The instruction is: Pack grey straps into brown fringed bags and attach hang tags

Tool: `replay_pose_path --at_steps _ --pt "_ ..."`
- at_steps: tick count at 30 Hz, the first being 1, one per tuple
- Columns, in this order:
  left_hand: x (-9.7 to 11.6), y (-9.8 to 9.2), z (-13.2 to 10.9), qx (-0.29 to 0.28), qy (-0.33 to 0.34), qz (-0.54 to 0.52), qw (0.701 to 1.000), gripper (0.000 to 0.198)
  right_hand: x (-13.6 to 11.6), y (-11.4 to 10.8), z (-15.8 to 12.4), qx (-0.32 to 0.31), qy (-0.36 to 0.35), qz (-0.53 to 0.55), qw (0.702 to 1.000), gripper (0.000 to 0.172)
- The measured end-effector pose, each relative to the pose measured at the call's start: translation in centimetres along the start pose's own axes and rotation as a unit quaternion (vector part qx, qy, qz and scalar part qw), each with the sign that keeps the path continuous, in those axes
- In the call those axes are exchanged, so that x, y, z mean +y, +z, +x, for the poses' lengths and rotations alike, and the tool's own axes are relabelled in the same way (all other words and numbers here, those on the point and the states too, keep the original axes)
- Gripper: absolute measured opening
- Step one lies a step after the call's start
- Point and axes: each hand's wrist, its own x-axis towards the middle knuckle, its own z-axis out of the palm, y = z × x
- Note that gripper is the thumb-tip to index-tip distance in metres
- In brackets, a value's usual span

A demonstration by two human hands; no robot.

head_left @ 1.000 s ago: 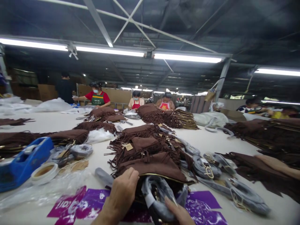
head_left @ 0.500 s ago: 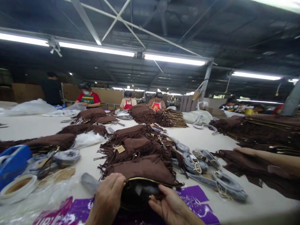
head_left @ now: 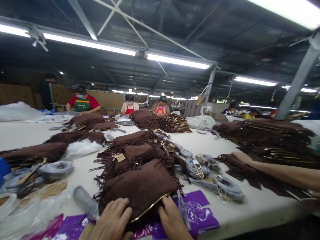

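A dark brown fringed suede bag (head_left: 142,186) lies before me, its gold zipper edge facing me. My left hand (head_left: 113,215) is on the bag's near left part, fingers bent over the suede and the thumb close to the zipper. At the right part of the zipper edge, my right hand (head_left: 171,213) grips the bag, some fingertips hidden behind the edge. The opening below the zipper is dark, and its contents cannot be made out. Purple printed plastic (head_left: 197,213) lies under and beside the bag. A grey wrapped piece (head_left: 86,201) rests left of my left hand.
More fringed bags (head_left: 140,146) lie just beyond, one with a tan tag (head_left: 120,157). Wrapped grey straps (head_left: 227,188) lie at right, a tape roll (head_left: 7,203) at left. A co-worker's arm (head_left: 272,168) reaches over brown bags at right. Several people work across the table.
The bag's mouth, held wide with a dark inside showing, is now mostly covered by the brown panel, which lies nearer me. Both hands have moved lower. The view has swung right.
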Motion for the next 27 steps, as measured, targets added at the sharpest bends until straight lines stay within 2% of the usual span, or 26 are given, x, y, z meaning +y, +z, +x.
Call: replay_pose_path --at_steps 2,4,5,7,9,11,13,15,18,20,22,25,27 --pt "1.3 -0.1 1.6 0.044 0.023 0.015 0.999 0.060 -1.4 -1.2 -0.8 -0.046 -0.035 -0.073 0.996 0.024" --pt "3.0 0.1 3.9 0.052 0.014 0.014 0.998 0.072 -2.7 -3.2 -1.5 -0.085 -0.034 -0.124 0.988 0.028" --pt "3.8 0.4 5.0 0.039 0.006 0.004 0.999 0.073 -3.2 -4.5 -1.7 -0.079 -0.020 -0.141 0.987 0.030" --pt "4.9 1.5 6.9 -0.015 0.002 -0.032 0.999 0.064 -3.6 -7.2 -1.7 -0.025 -0.009 -0.192 0.981 0.036" --pt "5.3 2.9 7.8 -0.082 0.015 -0.073 0.994 0.055 -3.4 -9.7 -1.2 0.039 -0.055 -0.275 0.959 0.036" --pt "5.0 4.0 8.0 -0.123 0.025 -0.099 0.987 0.053 -2.6 -11.2 -0.3 0.049 -0.124 -0.367 0.920 0.037" --pt "4.5 4.4 7.9 -0.132 0.021 -0.107 0.985 0.054 -1.4 -11.5 0.8 0.012 -0.157 -0.429 0.889 0.048" --pt "4.5 4.2 7.5 -0.125 0.014 -0.107 0.986 0.051 -0.2 -11.0 1.6 -0.026 -0.156 -0.480 0.863 0.051" --pt "5.7 2.8 7.0 -0.106 -0.018 -0.114 0.988 0.041 1.0 -10.1 2.1 -0.027 -0.138 -0.564 0.814 0.033" --pt "7.3 1.7 6.9 -0.101 -0.071 -0.138 0.983 0.029 1.1 -10.0 1.9 -0.032 -0.144 -0.593 0.792 0.029" --pt "9.1 0.8 7.2 -0.116 -0.136 -0.180 0.967 0.022 0.5 -10.0 1.4 -0.055 -0.165 -0.581 0.796 0.026" --pt "11.5 0.2 8.1 -0.162 -0.216 -0.231 0.935 0.036 -1.1 -9.6 0.2 -0.089 -0.164 -0.538 0.822 0.022" --pt "12.3 0.1 8.5 -0.189 -0.250 -0.237 0.920 0.035 -2.1 -9.0 -0.6 -0.105 -0.149 -0.513 0.839 0.023"
